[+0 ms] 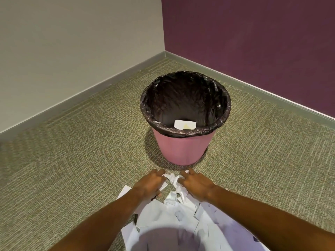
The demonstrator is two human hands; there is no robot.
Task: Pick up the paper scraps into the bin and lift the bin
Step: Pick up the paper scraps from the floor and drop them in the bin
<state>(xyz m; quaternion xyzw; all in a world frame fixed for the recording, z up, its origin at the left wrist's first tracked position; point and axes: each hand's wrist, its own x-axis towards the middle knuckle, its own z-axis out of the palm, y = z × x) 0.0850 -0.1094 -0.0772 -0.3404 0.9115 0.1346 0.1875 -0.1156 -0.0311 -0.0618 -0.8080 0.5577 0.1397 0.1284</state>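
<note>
Left hand (150, 184) and right hand (196, 186) clutch scraps (173, 179) at the pile's far edge, close to the bin (183, 147), probably to keep the carry short.

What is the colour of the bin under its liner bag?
The bin is pink below the black liner bag; the head view shows it best.

Head view; downward, facing bin (183, 147)

Bare left hand (150, 185), right hand (196, 187), forearms (108, 214)
</note>
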